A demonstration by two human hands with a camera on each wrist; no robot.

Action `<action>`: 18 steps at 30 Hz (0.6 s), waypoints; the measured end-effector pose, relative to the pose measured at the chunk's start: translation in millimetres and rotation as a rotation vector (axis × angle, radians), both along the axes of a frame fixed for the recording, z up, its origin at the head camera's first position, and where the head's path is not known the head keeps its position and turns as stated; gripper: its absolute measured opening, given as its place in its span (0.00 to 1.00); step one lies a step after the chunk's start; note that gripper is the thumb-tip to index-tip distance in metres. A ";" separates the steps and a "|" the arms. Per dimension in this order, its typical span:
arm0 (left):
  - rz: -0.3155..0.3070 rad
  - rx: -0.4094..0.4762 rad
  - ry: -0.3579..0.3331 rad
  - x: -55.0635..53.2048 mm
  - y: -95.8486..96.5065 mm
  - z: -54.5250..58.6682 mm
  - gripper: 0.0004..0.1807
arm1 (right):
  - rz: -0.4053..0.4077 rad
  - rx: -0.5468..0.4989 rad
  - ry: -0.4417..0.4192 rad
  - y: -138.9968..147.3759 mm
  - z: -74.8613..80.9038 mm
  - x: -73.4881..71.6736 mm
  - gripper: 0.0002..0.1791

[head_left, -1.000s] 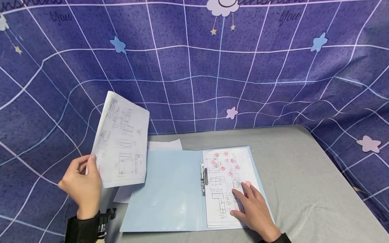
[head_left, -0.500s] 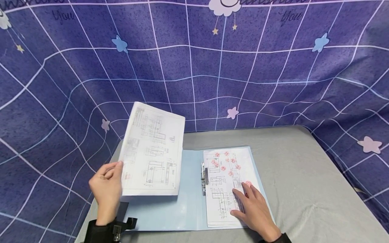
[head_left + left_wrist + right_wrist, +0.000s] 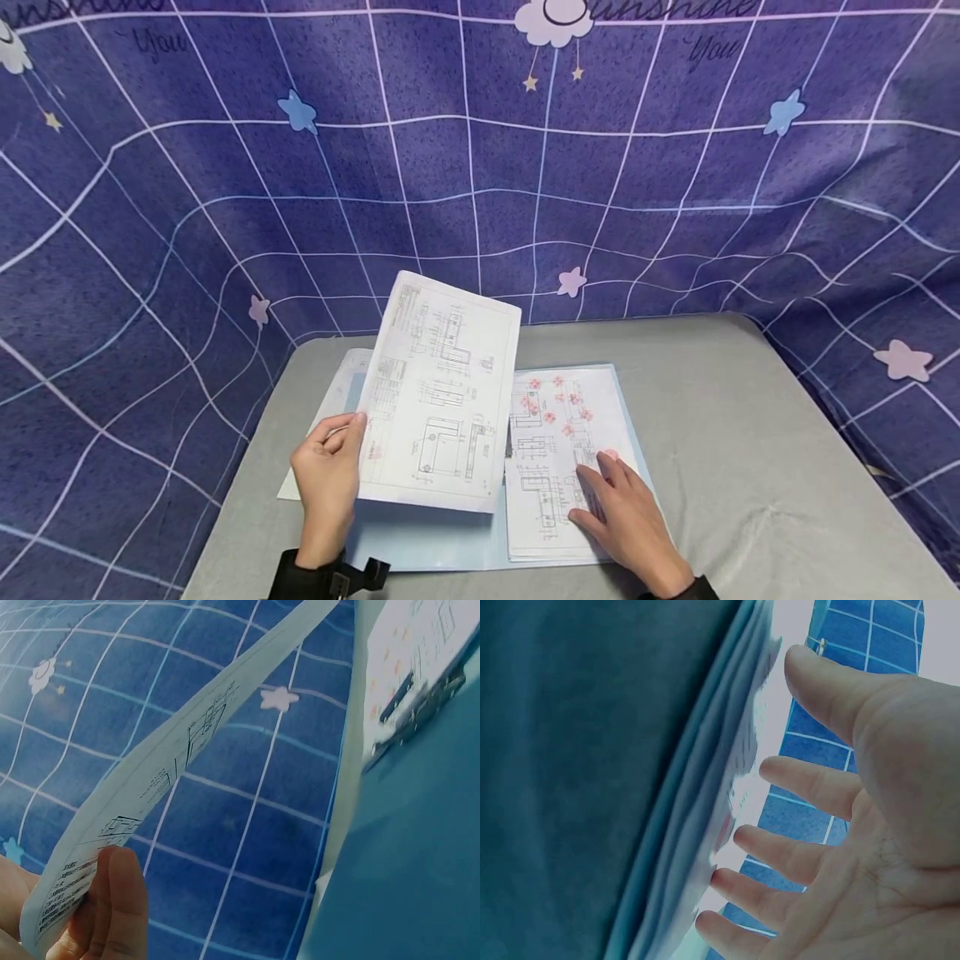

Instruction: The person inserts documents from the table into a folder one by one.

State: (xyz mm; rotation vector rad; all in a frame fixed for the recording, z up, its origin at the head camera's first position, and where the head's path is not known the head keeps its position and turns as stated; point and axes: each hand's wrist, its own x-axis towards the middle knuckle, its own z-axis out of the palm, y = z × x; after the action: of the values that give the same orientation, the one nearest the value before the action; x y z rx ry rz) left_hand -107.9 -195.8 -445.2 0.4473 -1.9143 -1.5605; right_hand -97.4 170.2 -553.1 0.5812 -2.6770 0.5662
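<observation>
My left hand (image 3: pixel 330 471) pinches the left edge of a sheet of paper (image 3: pixel 442 392) printed with technical drawings. The sheet is raised and tilted over the left cover of an open light-blue folder (image 3: pixel 427 537), and its right edge overlaps the folder's spine. In the left wrist view the sheet shows nearly edge-on between thumb and fingers (image 3: pixel 124 892). My right hand (image 3: pixel 626 517) is spread, its fingertips on a stack of drawings (image 3: pixel 540 533) with red stamp marks in the folder's right side. The metal clip (image 3: pixel 420 712) at the spine is mostly hidden in the head view.
More white paper (image 3: pixel 307 454) sticks out from under the folder's left side. The folder lies on a grey cloth-covered table (image 3: pixel 757 450). A purple gridded curtain (image 3: pixel 465 167) with stars and clouds hangs behind and at both sides.
My left hand has carried the raised sheet rightward and lower, from beyond the folder's left edge to over its left cover and spine. My right hand has stayed on the stack.
</observation>
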 end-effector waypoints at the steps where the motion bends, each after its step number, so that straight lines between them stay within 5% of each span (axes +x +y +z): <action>1: -0.010 0.008 -0.005 0.3 2.8 -1.6 0.16 | 0.001 -0.005 0.001 -0.3 0.6 -0.2 0.33; 6: -0.065 0.065 -0.048 5.8 20.8 -3.5 0.15 | -0.013 -0.037 0.029 -1.6 2.7 -1.0 0.33; 11: -0.123 0.117 -0.081 17.0 43.5 7.3 0.12 | -0.045 -0.131 0.051 -3.5 7.5 -5.0 0.37; 13: -0.155 0.139 -0.079 19.7 49.8 8.1 0.13 | -0.053 -0.212 0.039 -4.9 11.1 -7.2 0.39; 18: -0.214 0.203 -0.069 18.8 59.0 -10.0 0.17 | -0.006 -0.542 -0.082 -10.5 26.0 -10.8 0.36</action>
State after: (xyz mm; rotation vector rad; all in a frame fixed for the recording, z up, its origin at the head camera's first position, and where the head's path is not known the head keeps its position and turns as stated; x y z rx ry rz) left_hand -89.2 -136.9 -455.2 0.3961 -1.9142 -1.9127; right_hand -108.2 159.7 -527.1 0.3956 -2.4324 1.2763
